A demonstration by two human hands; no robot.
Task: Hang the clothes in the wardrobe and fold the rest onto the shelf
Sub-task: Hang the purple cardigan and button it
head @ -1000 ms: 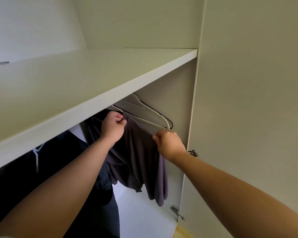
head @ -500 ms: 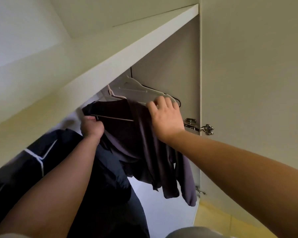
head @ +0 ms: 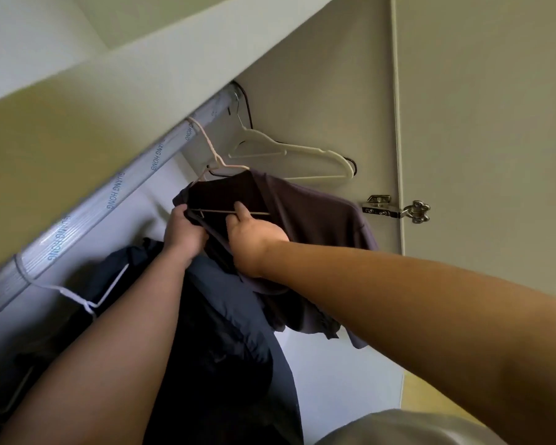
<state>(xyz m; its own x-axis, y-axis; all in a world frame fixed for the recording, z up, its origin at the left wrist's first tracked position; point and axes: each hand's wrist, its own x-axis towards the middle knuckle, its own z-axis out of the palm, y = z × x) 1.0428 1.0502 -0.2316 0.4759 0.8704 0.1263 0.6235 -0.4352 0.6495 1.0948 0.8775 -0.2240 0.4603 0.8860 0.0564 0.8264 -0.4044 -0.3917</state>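
- Head view: purple-grey T-shirt (head: pixel 318 213) hangs on a pink hanger (head: pixel 218 162) from the rail (head: pixel 116 191). The left hand (head: pixel 183 232) curls round the shirt at the bar's left end, and the right hand (head: pixel 254 242) pinches the cloth, thumb on the bar.
- Right fingers are hidden under fabric. A black hanger (head: pixel 247 107) is mostly behind the cream hanger (head: pixel 260 139).
- Four hangers counting the white hanger (head: pixel 77 298), two garments counting the navy garment (head: pixel 222 316).

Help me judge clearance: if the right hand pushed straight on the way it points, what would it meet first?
The purple shirt on its hanger: the right hand holds that hanger's lower bar. Beyond, probably the rail, though depth is unclear.
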